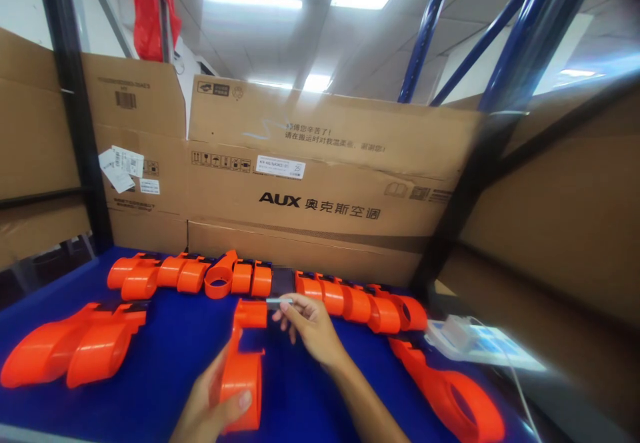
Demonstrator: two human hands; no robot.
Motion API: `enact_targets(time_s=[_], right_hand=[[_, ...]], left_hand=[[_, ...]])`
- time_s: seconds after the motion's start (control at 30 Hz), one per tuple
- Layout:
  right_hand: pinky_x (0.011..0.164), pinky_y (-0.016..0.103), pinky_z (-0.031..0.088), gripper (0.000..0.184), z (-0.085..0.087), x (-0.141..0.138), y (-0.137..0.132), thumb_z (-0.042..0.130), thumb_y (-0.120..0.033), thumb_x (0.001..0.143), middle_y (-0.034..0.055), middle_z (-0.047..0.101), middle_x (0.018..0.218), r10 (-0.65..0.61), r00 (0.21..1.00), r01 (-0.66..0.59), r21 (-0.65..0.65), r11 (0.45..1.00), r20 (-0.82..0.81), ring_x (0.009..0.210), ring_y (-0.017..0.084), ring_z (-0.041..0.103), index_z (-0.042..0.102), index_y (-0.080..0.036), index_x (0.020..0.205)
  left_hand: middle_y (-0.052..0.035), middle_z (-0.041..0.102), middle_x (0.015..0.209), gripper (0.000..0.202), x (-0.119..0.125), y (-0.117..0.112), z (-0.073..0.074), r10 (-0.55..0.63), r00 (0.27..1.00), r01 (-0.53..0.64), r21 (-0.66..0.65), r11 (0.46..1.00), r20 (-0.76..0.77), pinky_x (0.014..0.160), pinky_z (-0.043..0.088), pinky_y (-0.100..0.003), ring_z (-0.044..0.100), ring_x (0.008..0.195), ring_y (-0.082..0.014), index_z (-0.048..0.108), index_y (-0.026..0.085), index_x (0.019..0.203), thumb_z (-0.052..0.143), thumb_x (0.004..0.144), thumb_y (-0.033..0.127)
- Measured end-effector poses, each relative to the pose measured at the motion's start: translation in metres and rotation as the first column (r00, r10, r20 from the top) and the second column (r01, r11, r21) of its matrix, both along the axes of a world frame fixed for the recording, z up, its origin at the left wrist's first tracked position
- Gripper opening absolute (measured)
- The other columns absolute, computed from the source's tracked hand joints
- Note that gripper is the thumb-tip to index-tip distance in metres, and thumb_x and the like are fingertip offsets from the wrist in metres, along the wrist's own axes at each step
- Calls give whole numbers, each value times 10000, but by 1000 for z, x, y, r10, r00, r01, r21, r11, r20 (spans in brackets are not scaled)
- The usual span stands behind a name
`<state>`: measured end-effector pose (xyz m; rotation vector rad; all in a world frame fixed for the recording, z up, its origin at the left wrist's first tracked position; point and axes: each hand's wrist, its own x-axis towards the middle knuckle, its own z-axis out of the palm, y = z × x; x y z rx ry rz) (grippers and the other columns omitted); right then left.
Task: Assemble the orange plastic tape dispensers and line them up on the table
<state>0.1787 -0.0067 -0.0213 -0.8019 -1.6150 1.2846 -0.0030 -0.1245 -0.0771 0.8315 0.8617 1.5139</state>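
Observation:
My left hand (209, 397) is wrapped round an orange plastic tape dispenser (241, 377), thumb pressed against its round ring. The dispenser stands upright, its narrow arm pointing up. In a pinch between thumb and fingers, my right hand (314, 328) holds a thin grey strip (274, 301) level with the top of that arm. The strip's left end meets or overlaps the dispenser's top edge; I cannot tell whether it is inserted. Behind my right hand lies a dark flat block (283, 281).
Several orange dispensers (193, 275) line the back of the blue table (175, 356), with more (357, 303) right of the block. Larger dispensers lie at the left (97, 346) and front right (463, 399). A white charger (459, 333) with a cable sits at right. Cardboard (320, 203) walls the back.

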Motion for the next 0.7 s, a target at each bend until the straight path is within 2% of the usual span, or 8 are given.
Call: enact_targets(time_s=[0.17, 0.3, 0.37, 0.53, 0.63, 0.7], right_hand=[[417, 187, 433, 395, 0, -1, -3, 667, -535, 830, 76, 722, 845, 10, 1000, -11, -6, 1000, -19, 593, 121, 590, 687, -154, 936], [412, 187, 420, 407, -2, -2, -3, 660, -540, 832, 51, 690, 758, 29, 999, -29, 17, 999, 37, 578, 121, 567, 707, -155, 953], [404, 187, 400, 427, -3, -5, -4, 662, -549, 824, 40, 674, 742, -3, 998, 1, 28, 1000, 65, 561, 117, 540, 715, -167, 1008], [454, 210, 408, 492, -1, -9, -10, 695, -521, 805, 45, 681, 799, -191, 981, 187, 106, 977, 33, 587, 131, 532, 685, -214, 1190], [503, 243, 423, 446, 0, -8, -15, 650, -507, 852, 24, 646, 689, -222, 974, 215, 149, 965, 36, 588, 149, 528, 712, -208, 1177], [547, 263, 445, 456, -2, -8, -17, 631, -505, 869, 13, 648, 697, -199, 978, 187, 158, 970, 63, 603, 151, 528, 698, -220, 1219]], left_hand=[[-168, 645, 1311, 873, 2, -3, 6, -38, 999, 38, 13, 999, 21, 1086, 390, -522, 503, 1294, -416, 559, 152, 1376, 864, 587, 367], [-171, 654, 1294, 904, 5, -4, 8, -66, 998, 64, 57, 996, 22, 1067, 415, -510, 528, 1268, -419, 567, 154, 1370, 886, 552, 369], [-178, 653, 1293, 936, 6, -4, 7, -65, 998, 63, 57, 996, 21, 1056, 424, -522, 542, 1247, -433, 571, 155, 1369, 898, 523, 384], [-164, 659, 1291, 918, 6, -4, 7, 23, 999, -24, 11, 1000, 25, 1075, 405, -524, 513, 1282, -422, 569, 172, 1369, 895, 536, 377], [-142, 638, 1329, 942, 7, -5, 11, 72, 997, -72, -1, 997, 28, 1075, 409, -523, 506, 1295, -409, 517, 200, 1413, 886, 562, 365], [-133, 627, 1346, 971, 7, -6, 13, 84, 996, -84, -5, 996, 28, 1068, 422, -513, 504, 1298, -402, 484, 208, 1438, 885, 566, 361]])
